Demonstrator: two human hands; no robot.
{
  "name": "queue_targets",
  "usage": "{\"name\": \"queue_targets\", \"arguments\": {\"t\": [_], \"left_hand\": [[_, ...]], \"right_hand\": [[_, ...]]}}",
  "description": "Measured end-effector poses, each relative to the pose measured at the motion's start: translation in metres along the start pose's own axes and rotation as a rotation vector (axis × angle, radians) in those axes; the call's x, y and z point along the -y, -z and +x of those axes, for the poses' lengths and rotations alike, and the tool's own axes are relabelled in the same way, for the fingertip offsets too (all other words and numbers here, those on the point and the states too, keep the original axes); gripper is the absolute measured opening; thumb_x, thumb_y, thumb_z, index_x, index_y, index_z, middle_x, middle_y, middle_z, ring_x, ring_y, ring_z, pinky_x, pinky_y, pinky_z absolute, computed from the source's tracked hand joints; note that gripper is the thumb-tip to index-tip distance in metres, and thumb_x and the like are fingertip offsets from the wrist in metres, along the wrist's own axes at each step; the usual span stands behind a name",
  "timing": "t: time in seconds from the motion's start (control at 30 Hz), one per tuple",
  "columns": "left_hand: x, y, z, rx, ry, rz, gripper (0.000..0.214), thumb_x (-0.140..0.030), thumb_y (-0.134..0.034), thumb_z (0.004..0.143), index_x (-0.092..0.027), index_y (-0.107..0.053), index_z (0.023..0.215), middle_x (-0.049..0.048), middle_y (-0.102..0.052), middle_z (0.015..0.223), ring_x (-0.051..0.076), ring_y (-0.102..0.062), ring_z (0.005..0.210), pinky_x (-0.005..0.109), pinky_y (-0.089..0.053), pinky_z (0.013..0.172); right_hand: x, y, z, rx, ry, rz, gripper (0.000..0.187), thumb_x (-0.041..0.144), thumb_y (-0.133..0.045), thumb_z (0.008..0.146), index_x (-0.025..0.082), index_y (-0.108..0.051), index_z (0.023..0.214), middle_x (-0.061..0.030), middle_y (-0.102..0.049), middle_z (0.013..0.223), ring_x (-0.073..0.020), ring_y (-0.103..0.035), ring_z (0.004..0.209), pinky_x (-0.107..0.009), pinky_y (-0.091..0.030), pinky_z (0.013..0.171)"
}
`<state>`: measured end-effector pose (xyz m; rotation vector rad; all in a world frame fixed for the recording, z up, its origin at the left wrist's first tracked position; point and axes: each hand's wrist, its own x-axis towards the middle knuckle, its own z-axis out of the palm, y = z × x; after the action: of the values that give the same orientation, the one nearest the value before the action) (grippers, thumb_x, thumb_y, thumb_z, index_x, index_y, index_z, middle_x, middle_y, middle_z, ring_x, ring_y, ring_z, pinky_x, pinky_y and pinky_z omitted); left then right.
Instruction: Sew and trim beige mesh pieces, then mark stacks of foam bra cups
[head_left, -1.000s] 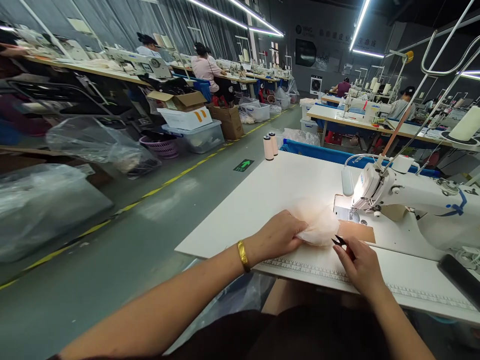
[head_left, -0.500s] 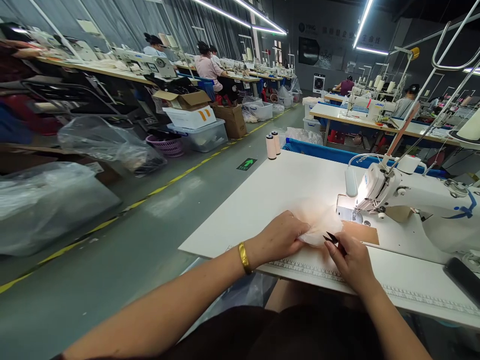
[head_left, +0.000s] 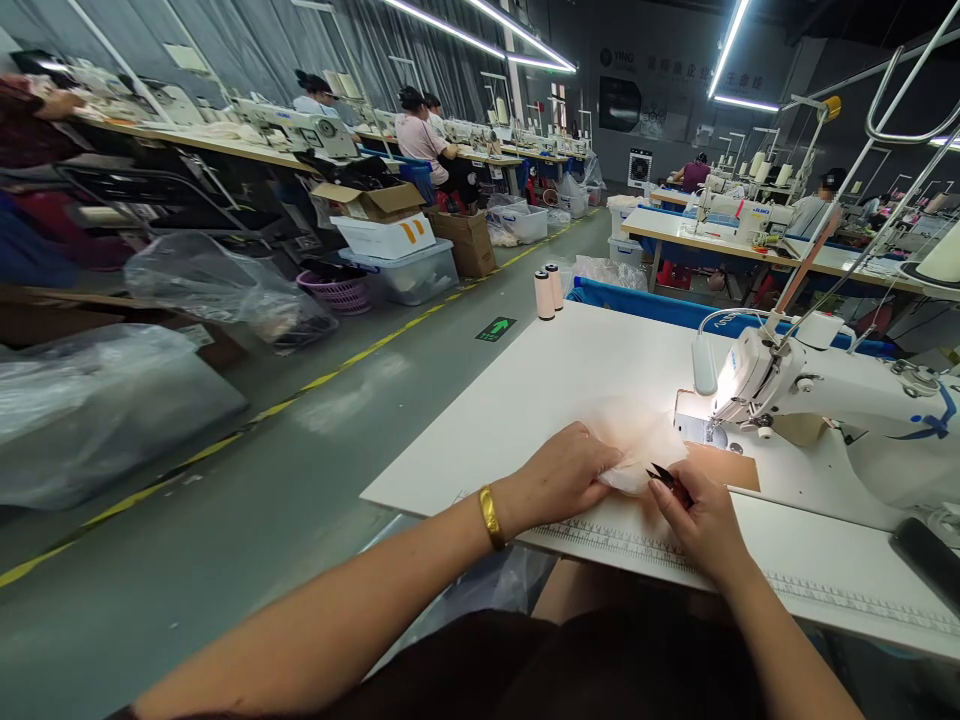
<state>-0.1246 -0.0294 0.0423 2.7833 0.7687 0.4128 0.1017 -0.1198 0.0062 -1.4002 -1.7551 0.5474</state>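
Sheer pale peach fabric (head_left: pixel 637 445) lies bunched on the white sewing table (head_left: pixel 480 440), left of the needle area of a sewing machine (head_left: pixel 825 380). My left hand (head_left: pixel 571 468) pinches its near edge between thumb and fingers. At the fabric's right side, my right hand (head_left: pixel 697 515) is closed around small dark thread snips (head_left: pixel 664 476). Their two pointed blades stick out to the left, slightly apart, close to the fabric's edge. The handles are mostly hidden in my palm.
Two peach thread cones (head_left: pixel 545 294) stand at the table's far left corner. A printed ruler (head_left: pixel 645 545) runs along the front edge, with a dark phone-like object (head_left: pixel 926 560) at the right. Across the aisle are plastic boxes (head_left: pixel 420 272), bags and several seated workers.
Both hands stay almost in place, still on the fabric and the snips. The whole view has shifted very slightly.
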Motion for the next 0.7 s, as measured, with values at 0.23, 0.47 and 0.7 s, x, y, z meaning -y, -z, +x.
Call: {"name": "queue_targets", "arguments": {"t": [0.23,0.47,0.7], "left_hand": [[0.0,0.001,0.0,0.006,0.016,-0.029,0.015,-0.012,-0.057,0.085,-0.019,-0.056,0.072,-0.0007,-0.067,0.071,0.017,-0.055,0.065,0.034,-0.035,0.076],[0.005,0.01,0.007,0.066,0.149,-0.173,0.021,-0.024,-0.055,0.09,-0.019,-0.054,0.069,0.0014,-0.068,0.075,0.018,-0.058,0.07,0.03,-0.033,0.07],[0.018,0.016,0.015,0.112,0.232,-0.327,0.03,-0.036,-0.054,0.087,-0.019,-0.05,0.064,-0.0004,-0.062,0.067,0.015,-0.053,0.065,0.029,-0.028,0.063]], "right_hand": [[-0.003,0.007,-0.005,-0.052,-0.061,0.119,0.037,0.049,-0.058,0.101,0.022,-0.056,0.075,0.0055,-0.042,0.063,-0.0123,-0.042,0.057,-0.025,-0.034,0.056],[-0.018,0.022,-0.026,-0.087,-0.074,-0.139,0.033,0.05,-0.06,0.099,0.023,-0.057,0.08,0.0061,-0.045,0.06,-0.0131,-0.043,0.055,-0.025,-0.032,0.056],[-0.011,0.016,-0.017,-0.081,0.09,-0.29,0.031,0.046,-0.056,0.102,0.022,-0.061,0.082,0.0034,-0.054,0.06,-0.0152,-0.048,0.057,-0.026,-0.034,0.06]]}}
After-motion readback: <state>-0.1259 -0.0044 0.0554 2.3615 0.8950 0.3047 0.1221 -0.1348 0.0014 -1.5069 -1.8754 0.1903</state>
